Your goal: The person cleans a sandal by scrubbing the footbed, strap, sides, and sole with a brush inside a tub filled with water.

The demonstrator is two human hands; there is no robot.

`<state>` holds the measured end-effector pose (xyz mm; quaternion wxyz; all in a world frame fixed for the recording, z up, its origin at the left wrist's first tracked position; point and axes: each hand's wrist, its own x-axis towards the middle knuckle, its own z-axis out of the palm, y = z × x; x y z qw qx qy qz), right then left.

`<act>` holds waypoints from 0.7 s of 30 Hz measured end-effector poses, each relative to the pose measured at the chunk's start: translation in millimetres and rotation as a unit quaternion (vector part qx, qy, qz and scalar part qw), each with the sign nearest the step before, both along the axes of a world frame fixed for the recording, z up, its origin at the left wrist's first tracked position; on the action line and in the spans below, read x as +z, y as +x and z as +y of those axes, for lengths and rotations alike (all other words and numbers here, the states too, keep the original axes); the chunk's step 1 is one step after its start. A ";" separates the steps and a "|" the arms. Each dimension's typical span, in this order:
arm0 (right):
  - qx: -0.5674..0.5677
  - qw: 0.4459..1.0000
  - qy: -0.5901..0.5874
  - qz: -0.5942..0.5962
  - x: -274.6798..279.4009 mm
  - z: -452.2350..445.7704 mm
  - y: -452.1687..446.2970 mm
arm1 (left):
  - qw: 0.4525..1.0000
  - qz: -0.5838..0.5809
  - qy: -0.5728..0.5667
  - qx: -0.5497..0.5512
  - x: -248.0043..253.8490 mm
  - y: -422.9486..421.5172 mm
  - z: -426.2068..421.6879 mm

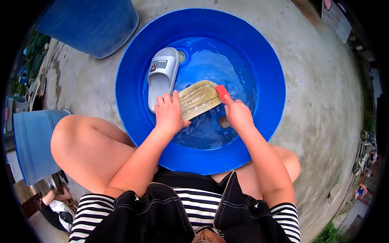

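A yellowish slipper (197,98) lies sole up over the water in a round blue tub (202,161). Its near left end is gripped by my left hand (169,112), fingers over the edge and thumb below. My right hand (238,113) is closed on a red brush (222,94), which touches the far right end of the sole; its bristles are hidden. To the left, a grey slipper (163,75) with a patterned strap leans right side up against the tub's inner wall.
A large blue barrel (91,24) stands at the upper left, and a lighter blue container (36,141) at the left. Bare knees flank the tub on the concrete ground (320,101). Another person (58,208) is at the lower left; a motorbike (362,156) stands far right.
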<state>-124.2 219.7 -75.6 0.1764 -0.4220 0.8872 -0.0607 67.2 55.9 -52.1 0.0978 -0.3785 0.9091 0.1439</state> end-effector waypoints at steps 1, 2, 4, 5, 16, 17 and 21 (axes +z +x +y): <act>0.042 0.998 -0.043 -0.025 10.6 -3.7 21.6 | 1.000 0.003 0.001 0.003 -1.4 -0.4 -0.5; 0.084 0.991 -0.086 -0.052 22.8 -8.4 44.7 | 1.000 0.008 0.007 0.005 -5.0 1.3 -1.7; 0.147 0.979 -0.083 -0.114 37.2 -11.5 82.7 | 1.000 0.008 0.013 0.005 -12.3 5.3 -1.7; 0.165 0.979 -0.095 -0.076 30.8 -11.1 80.7 | 1.000 0.006 0.029 0.011 -15.0 8.2 -1.6; -0.287 0.957 0.004 -0.032 -38.4 4.7 -61.4 | 0.992 -0.081 0.083 0.053 -0.1 0.7 -2.0; -0.240 0.962 -0.082 -0.104 -45.6 2.9 -56.8 | 0.991 -0.084 0.089 0.054 4.1 0.3 -2.5; 0.012 0.971 -0.166 -0.175 15.8 -28.6 13.3 | 0.997 -0.038 0.060 0.044 -7.6 5.9 -3.2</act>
